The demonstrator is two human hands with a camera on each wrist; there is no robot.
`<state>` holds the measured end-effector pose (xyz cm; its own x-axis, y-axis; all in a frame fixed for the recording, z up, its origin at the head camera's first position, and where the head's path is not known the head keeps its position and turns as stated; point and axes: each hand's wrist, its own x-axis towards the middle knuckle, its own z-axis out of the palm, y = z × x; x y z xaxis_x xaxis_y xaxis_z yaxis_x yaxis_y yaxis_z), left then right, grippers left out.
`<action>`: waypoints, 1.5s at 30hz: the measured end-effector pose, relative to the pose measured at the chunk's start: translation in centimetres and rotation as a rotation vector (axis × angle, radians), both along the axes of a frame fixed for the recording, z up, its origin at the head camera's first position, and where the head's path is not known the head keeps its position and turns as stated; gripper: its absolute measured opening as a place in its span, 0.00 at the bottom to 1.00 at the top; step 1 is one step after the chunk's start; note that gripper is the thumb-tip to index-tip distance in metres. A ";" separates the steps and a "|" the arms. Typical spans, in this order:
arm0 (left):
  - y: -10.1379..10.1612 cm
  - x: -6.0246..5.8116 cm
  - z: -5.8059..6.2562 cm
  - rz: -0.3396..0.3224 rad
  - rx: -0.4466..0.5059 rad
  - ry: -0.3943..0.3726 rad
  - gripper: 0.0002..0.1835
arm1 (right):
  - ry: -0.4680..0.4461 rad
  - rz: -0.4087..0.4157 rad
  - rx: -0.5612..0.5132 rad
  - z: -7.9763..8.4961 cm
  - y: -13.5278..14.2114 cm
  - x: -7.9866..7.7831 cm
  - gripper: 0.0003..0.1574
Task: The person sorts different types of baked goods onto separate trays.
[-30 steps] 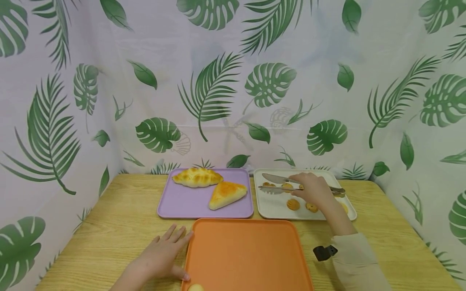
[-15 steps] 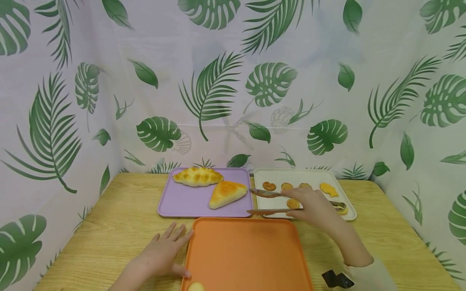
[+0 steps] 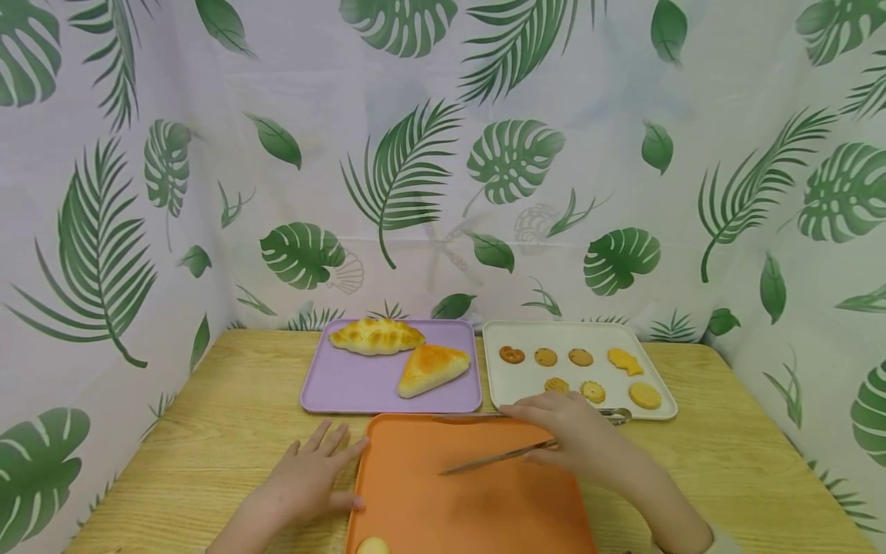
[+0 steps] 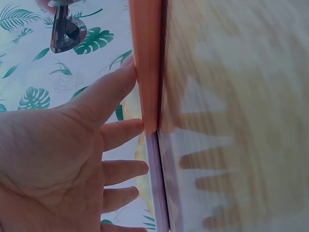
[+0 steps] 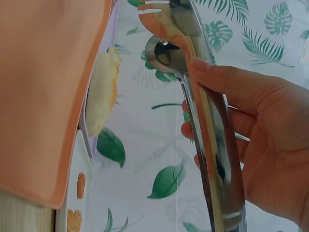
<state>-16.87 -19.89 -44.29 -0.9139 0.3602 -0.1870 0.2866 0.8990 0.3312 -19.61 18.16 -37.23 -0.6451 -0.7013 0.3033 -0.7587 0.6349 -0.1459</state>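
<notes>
My left hand (image 3: 304,485) lies with fingers spread at the left side of the orange tray (image 3: 429,500). In the left wrist view its thumb and index fingertip (image 4: 137,126) are right at that tray's rim. A pair of metal tongs (image 3: 484,462) is held in my right hand (image 3: 581,442), over the tray's far right part. The two tong arms stand apart, with nothing seen between their tips. The right wrist view shows my thumb (image 5: 205,65) along one arm of the tongs and fingers on the other side. A small pale yellow piece (image 3: 374,545) shows at the tray's near left corner.
Behind the orange tray, a purple tray (image 3: 328,388) bears a braided bread (image 3: 377,337) and a triangular bread (image 3: 432,371). To its right, a white tray (image 3: 505,388) holds several small items, including a pretzel (image 3: 512,354) and a fish-shaped biscuit (image 3: 626,360). A leaf-patterned cloth (image 3: 415,246) encloses the table.
My right hand has brought the tongs from over the white tray toward me, over the orange tray, and the tong tips have spread wider. The left hand has stayed nearly still.
</notes>
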 end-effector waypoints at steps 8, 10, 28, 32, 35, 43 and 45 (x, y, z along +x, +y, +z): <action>-0.1 0.0 -0.2 -0.003 -0.009 0.022 0.44 | -0.035 0.097 0.067 -0.6 -2.4 1.3 0.36; -0.2 0.0 -0.3 -0.005 -0.008 0.024 0.44 | -0.044 0.123 0.089 -0.9 -3.1 1.6 0.35; -0.1 0.0 0.0 -0.020 -0.010 0.046 0.44 | 0.072 0.334 0.185 -3.3 -8.5 2.7 0.30; -0.1 0.0 0.0 -0.019 -0.013 0.038 0.44 | 0.046 0.330 0.211 -3.3 -9.1 2.9 0.28; -0.1 0.0 -0.1 -0.011 -0.021 0.024 0.44 | 0.038 0.329 0.210 -3.3 -9.4 3.0 0.26; -0.1 -0.1 0.0 -0.016 -0.020 0.013 0.45 | 0.011 0.274 0.204 -3.0 -8.2 2.4 0.24; -0.1 -0.1 0.0 -0.020 -0.017 0.015 0.45 | 0.007 0.248 0.207 -2.8 -7.6 2.2 0.25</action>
